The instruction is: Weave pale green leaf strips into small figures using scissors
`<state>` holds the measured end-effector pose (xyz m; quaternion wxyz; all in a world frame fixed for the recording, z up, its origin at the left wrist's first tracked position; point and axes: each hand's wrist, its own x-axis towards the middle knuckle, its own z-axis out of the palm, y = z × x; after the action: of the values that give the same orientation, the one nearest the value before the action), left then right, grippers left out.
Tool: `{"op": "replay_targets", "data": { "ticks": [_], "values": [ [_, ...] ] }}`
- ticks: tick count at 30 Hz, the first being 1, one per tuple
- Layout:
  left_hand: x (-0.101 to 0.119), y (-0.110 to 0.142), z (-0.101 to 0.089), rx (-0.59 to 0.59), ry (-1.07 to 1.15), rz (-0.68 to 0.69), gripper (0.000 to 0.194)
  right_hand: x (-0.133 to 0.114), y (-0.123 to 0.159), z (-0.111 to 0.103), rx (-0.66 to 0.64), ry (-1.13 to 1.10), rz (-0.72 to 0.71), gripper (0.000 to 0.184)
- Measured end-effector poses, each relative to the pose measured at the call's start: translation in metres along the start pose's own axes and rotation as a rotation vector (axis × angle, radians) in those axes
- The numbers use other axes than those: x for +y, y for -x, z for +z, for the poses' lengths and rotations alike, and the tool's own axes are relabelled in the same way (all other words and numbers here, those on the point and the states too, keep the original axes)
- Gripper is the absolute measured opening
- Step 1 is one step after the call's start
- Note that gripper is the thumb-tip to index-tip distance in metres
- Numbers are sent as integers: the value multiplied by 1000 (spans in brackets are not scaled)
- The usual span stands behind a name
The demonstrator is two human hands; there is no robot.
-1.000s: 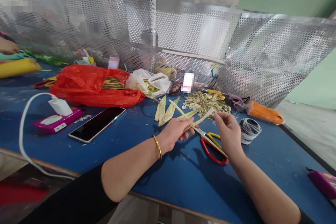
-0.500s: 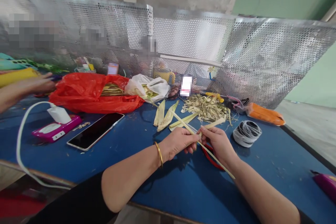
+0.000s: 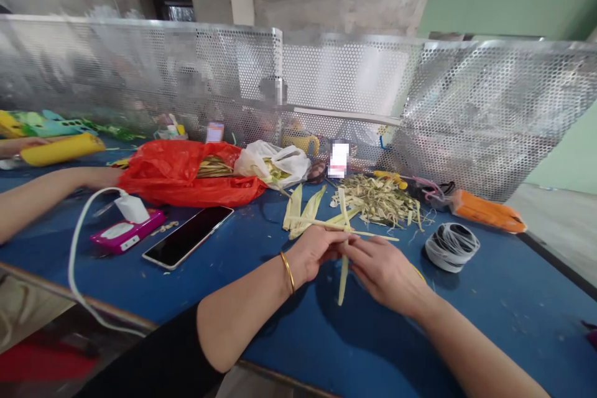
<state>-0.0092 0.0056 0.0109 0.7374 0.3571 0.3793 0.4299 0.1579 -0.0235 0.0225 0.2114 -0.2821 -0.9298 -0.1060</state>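
Your left hand (image 3: 314, 252) and right hand (image 3: 385, 267) nearly meet, fingers curled closed, both pinching the crossed husk strips (image 3: 344, 233) above the blue table (image 3: 289, 329). Just beyond lie loose husk leaves (image 3: 305, 211), with a heap of husk scraps (image 3: 380, 199) behind to the right, before the perforated metal screen (image 3: 345, 74).

Perforated shiny metal screen (image 3: 345, 74), crinkled glossy plastic bag (image 3: 163, 168), dry fibrous husk strips (image 3: 344, 273).
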Motion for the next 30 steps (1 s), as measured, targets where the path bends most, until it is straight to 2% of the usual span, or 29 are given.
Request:
{"op": "replay_targets", "data": {
  "ticks": [1, 3, 7, 13, 15, 17, 19, 21, 23, 26, 28, 30],
  "values": [
    [-1, 0, 0, 3, 0, 7, 15, -2, -1, 4, -31, 33, -42, 24],
    [-2, -1, 0, 14, 3, 8, 14, -4, 0, 10, -9, 78, -71, 24],
    [-6, -1, 4, 57, 30, 16, 11, -5, 2, 14, 83, 82, -77, 30],
    [-11, -4, 7, 97, 93, 52, 11, -8, 1, 14, 96, 48, -75, 32],
    [-9, -5, 5, 79, 90, 47, 13, -7, 2, 13, 111, -39, 14, 29],
    [-4, -3, 3, 16, 85, 50, 16, -5, 5, 11, 173, -204, 206, 27],
    [2, -1, 2, -88, 96, 73, 23, -2, 6, 8, 272, -428, 431, 29],
    [9, 2, 0, -208, 127, 114, 36, 0, 7, 5, 401, -687, 586, 34],
    [14, 4, -1, -310, 177, 121, 44, 1, 5, 3, 533, -941, 641, 36],
    [17, 3, -4, -416, 247, -1, 35, 1, 2, 2, 661, -1168, 640, 38],
    [17, 3, -4, -419, 232, -66, 33, 1, 2, 1, 648, -1171, 629, 39],
    [15, 4, -3, -359, 159, -55, 31, 1, 4, 1, 575, -1095, 615, 39]
  ]
}}
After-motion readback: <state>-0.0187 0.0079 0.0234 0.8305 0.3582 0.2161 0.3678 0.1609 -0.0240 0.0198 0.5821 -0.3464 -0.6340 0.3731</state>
